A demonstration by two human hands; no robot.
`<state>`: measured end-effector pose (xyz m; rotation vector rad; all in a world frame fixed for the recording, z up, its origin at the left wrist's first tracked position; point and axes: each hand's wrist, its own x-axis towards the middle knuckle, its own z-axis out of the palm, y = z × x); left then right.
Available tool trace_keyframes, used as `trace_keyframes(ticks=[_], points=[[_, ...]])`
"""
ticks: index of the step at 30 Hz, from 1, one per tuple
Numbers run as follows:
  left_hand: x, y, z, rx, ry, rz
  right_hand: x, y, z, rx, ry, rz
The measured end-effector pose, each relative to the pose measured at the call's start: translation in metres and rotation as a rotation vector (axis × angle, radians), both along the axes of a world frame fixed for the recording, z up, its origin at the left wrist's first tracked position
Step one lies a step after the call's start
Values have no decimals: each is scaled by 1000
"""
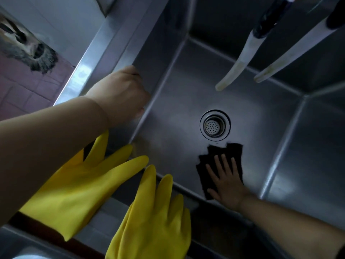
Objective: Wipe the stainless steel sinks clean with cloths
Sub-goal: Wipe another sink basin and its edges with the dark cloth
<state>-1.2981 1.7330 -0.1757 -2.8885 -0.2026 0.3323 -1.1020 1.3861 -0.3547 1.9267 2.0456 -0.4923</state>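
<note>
I look down into a deep stainless steel sink (pixel 186 101) with a round strainer drain (pixel 215 125) in its floor. My right hand (pixel 226 181) lies flat, fingers spread, pressing a black cloth (pixel 231 152) onto the sink floor just below the drain. My left hand (pixel 121 92) is at the sink's left rim, its fingers curled over the edge and hidden on the inside of the wall.
Two yellow rubber gloves (pixel 89 184) (pixel 155 219) hang over the near rim. Two pale hose ends (pixel 237 66) (pixel 283 60) dangle over the sink's far side. A reddish tiled floor (pixel 24 90) with a broken wall hole (pixel 35 51) lies to the left.
</note>
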Motion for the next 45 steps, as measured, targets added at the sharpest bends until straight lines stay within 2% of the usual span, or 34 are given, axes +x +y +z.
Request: trace_keyframes(ticks=[3,5,12,14,16,18,20,23,27,29,32,34,36,40,45], points=[[-1,1,-1,6,5,-5,-15,14,-1,-6,60,183],[-1,2,-2,-3,10,1,-25,45,-2,4,104,233],[2,-2,0,-8,16,24,-81,154,-16,37,84,161],[1,-2,1,-6,27,23,-91,156,-17,47,81,179],[1,-3,1,-2,37,22,-93,139,-14,49,136,305],[1,-4,1,7,57,26,-87,112,-9,61,260,420],[2,-5,2,19,77,29,-74,82,-6,55,419,438],[4,-7,5,24,86,35,-46,35,0,-113,553,351],[6,-11,10,19,89,45,-12,-21,18,-323,576,179],[7,-12,11,17,95,50,-11,-33,30,-376,651,-96],[8,-12,12,10,97,49,-28,-32,53,-467,852,-706],[8,-12,12,-4,100,50,-43,-21,63,-535,961,-974],[8,-12,12,-28,99,49,-61,3,67,-560,1001,-1028],[9,-12,11,-39,109,59,-103,53,73,-581,1098,-966],[8,-12,9,-63,117,65,-84,34,83,-614,1158,-856]])
